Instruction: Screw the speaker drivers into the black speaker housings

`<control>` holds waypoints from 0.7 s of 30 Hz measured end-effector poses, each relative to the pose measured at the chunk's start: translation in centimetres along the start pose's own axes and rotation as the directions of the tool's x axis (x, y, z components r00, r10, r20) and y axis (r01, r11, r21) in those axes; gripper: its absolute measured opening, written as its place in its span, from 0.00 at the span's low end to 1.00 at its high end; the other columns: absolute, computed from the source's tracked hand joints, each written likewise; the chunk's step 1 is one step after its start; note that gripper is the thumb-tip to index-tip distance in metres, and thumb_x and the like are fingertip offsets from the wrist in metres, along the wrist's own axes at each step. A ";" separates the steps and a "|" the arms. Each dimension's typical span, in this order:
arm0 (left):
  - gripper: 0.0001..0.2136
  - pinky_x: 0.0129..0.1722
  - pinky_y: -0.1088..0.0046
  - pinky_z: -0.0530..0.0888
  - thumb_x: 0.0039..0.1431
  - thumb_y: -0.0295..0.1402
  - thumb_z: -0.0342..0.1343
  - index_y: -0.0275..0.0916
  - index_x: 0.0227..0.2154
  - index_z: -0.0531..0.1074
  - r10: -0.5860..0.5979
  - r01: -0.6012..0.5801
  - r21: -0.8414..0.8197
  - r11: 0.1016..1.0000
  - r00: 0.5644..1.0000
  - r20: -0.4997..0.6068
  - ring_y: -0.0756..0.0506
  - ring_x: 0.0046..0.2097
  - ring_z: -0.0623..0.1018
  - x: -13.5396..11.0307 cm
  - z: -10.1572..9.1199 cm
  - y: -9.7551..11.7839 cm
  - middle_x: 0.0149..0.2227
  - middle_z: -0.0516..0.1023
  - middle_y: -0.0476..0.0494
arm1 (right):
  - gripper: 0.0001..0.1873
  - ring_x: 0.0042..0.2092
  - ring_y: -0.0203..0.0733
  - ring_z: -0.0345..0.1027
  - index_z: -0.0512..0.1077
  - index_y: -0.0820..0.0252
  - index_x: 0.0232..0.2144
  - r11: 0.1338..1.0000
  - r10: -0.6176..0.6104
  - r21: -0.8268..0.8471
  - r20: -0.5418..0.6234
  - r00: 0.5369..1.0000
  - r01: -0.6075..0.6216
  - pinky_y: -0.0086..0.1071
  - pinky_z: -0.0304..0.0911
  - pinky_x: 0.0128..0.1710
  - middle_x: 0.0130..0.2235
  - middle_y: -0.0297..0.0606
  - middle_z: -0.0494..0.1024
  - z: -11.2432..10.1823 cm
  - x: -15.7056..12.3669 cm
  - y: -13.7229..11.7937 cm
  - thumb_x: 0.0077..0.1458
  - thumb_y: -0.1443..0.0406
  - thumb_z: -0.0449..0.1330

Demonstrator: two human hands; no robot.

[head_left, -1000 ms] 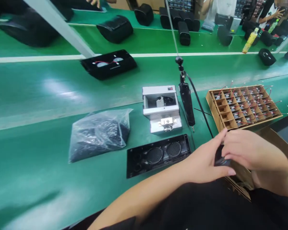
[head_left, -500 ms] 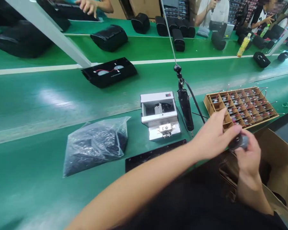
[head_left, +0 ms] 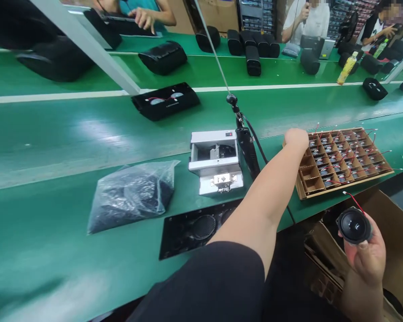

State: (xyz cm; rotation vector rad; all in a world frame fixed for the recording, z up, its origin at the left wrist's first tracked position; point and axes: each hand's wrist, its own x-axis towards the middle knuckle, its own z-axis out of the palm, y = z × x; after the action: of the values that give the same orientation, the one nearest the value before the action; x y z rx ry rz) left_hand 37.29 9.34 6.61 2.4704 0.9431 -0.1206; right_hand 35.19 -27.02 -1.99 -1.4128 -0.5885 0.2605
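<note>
My right hand [head_left: 369, 255] grips a small round black speaker [head_left: 354, 225] by its edge, cone facing up, over an open carton. A red wire with a white plug rises from the speaker. My left arm stretches across the bench, and my left hand [head_left: 297, 137] is at the far left corner of a divided cardboard tray [head_left: 302, 190]. Its fingers are hidden behind the back of the hand. Several speakers with red wires stand in the tray's cells; some cells at the near left are bare. Below my left forearm lies a black speaker panel [head_left: 188, 230] with round grilles.
A grey-white machine [head_left: 218, 165] stands mid-bench beside a hanging black electric screwdriver [head_left: 247, 150]. Left of it lies a clear bag of dark parts [head_left: 130, 197]. An open carton [head_left: 398, 232] is below the bench edge. Black speaker housings [head_left: 166, 102] and co-workers are across the line.
My left hand has left the speaker and reached to the tray's far left corner. My right hand has moved lower and right, still holding the speaker, now face up.
</note>
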 end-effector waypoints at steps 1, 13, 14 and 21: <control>0.18 0.63 0.56 0.80 0.78 0.41 0.62 0.34 0.61 0.77 0.010 -0.010 -0.012 1.000 0.999 -0.030 0.40 0.59 0.82 -0.4 0.0 -0.2 0.64 0.78 0.36 | 0.27 0.41 0.47 0.81 0.78 0.51 0.58 1.000 0.006 -0.009 0.040 0.999 -0.006 0.36 0.78 0.33 0.48 0.45 0.85 -0.1 -0.3 0.0 0.62 0.49 0.70; 0.13 0.39 0.81 0.70 0.73 0.38 0.58 0.31 0.39 0.77 0.177 -0.328 -0.445 0.834 0.921 -0.347 0.45 0.57 0.86 -11.4 -8.7 3.7 0.48 0.89 0.57 | 0.28 0.46 0.48 0.87 0.80 0.48 0.59 0.950 -0.093 -0.093 0.828 0.553 0.299 0.38 0.84 0.45 0.48 0.43 0.89 8.5 -0.5 -4.3 0.64 0.44 0.68; 0.16 0.38 0.82 0.67 0.74 0.40 0.52 0.30 0.40 0.76 0.190 -0.362 -0.515 0.777 0.915 -0.356 0.46 0.57 0.85 -13.9 -9.8 2.6 0.44 0.87 0.63 | 0.26 0.47 0.48 0.86 0.79 0.49 0.59 0.938 -0.100 -0.093 0.850 0.516 0.334 0.39 0.85 0.47 0.49 0.44 0.89 9.6 -0.8 -4.4 0.64 0.47 0.69; 0.30 0.41 0.69 0.81 0.83 0.32 0.28 0.27 0.52 0.78 -0.378 -0.203 -0.978 -0.052 0.910 -0.169 0.47 0.40 0.89 -32.3 -8.0 -13.1 0.36 0.83 0.49 | 0.24 0.59 0.54 0.81 0.71 0.56 0.63 0.787 -0.102 -0.177 0.908 0.408 0.590 0.49 0.82 0.59 0.58 0.52 0.82 17.8 -1.4 -3.4 0.68 0.64 0.65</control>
State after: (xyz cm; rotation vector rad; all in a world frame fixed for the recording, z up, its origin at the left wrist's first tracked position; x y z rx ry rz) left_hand 3.63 2.07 16.24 0.8876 0.8079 0.8465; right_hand 23.98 -13.20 1.82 -1.5062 -1.9444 0.5130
